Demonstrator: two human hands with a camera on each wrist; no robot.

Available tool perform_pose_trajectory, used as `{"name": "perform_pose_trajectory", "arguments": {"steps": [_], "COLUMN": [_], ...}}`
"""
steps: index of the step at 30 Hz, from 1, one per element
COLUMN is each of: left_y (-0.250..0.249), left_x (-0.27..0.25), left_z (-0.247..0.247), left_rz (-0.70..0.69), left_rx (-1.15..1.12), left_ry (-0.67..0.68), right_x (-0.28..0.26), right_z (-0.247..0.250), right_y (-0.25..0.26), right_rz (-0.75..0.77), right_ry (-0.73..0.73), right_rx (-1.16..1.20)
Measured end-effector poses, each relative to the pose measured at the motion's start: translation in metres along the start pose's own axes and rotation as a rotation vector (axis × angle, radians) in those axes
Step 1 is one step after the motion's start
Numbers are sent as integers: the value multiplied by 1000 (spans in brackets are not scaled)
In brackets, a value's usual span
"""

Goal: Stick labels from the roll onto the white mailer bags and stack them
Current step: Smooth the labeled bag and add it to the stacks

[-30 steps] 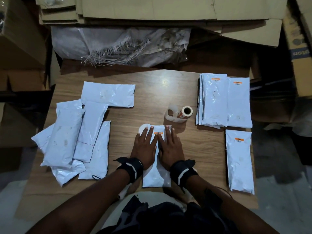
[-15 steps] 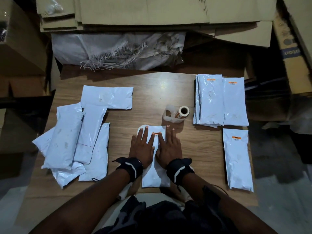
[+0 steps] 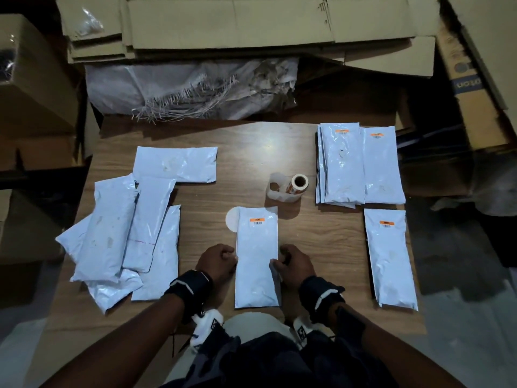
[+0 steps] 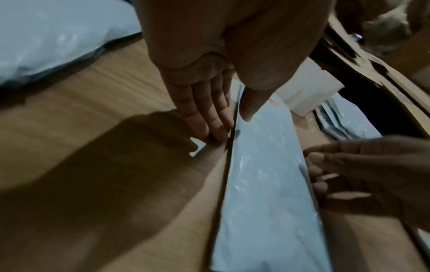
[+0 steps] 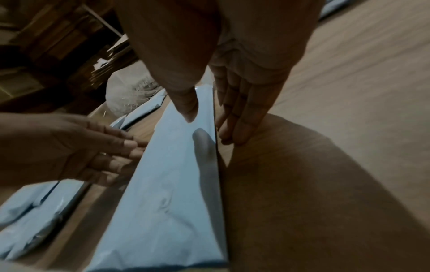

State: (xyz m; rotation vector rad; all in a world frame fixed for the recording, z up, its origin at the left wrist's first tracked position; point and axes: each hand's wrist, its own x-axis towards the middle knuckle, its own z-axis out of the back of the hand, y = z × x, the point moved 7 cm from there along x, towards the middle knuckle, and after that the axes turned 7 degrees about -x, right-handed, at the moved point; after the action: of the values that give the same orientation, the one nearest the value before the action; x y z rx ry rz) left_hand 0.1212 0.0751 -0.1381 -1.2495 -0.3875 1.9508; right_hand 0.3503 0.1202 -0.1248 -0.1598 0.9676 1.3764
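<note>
White mailer bags without labels point(image 3: 120, 233) lie in a loose overlapping pile on the left of the wooden tabletop point(image 3: 251, 152), one more lying crosswise behind them. Next comes the left hand point(image 3: 216, 263), thumb on top of the centre bag point(image 3: 257, 261) and fingers point(image 4: 209, 117) reaching down at its left edge, pinching that edge. This bag lies lengthwise in front of the person, flat on the wood, with an orange label point(image 3: 257, 219) stuck near its far end; a round white piece pokes out from under its far left corner. The right hand point(image 3: 296, 266) mirrors the left, thumb over the bag's right edge and fingers point(image 5: 235, 117) beside and under it, gripping. Behind the bag sits the label roll point(image 3: 297, 184) on its side, backing strip curling off to the left. Farther right, labelled bags point(image 3: 342, 163) are stacked at the back, another beside them, and a single labelled bag point(image 3: 390, 256) lies nearer.
</note>
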Motion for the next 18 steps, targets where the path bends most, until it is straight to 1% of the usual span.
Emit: {"name": "perform_pose_trajectory", "arguments": {"steps": [2, 3, 7, 8, 11, 13, 16, 18], "left_y": [-3, -8, -25, -27, -31, -32, -44, -48], "left_x": [-2, -3, -9, -11, -16, -17, -24, -29], "left_z": [-7, -9, -11, -12, -16, -16, -17, -19], "left_rz": [-2, -23, -100, -112, -165, -198, -258, -261], "left_rx": [-113, -126, -46, -57, -193, -293, -377, -437], "left_ry": [68, 75, 41, 41, 88, 92, 107, 134], "right_x": [0, 0, -1, -1, 0, 0, 0, -1], "right_z": [-6, -7, -8, -7, -4, -1, 3, 4], "right_y": [-1, -1, 1, 2, -3, -9, -16, -16], "right_rz": [-13, -18, -5, 2, 43, 59, 61, 76], "right_ry": [-2, -2, 3, -2, -35, -56, -41, 0], "right_rx": [74, 106, 213, 233, 354, 425, 583, 656]}}
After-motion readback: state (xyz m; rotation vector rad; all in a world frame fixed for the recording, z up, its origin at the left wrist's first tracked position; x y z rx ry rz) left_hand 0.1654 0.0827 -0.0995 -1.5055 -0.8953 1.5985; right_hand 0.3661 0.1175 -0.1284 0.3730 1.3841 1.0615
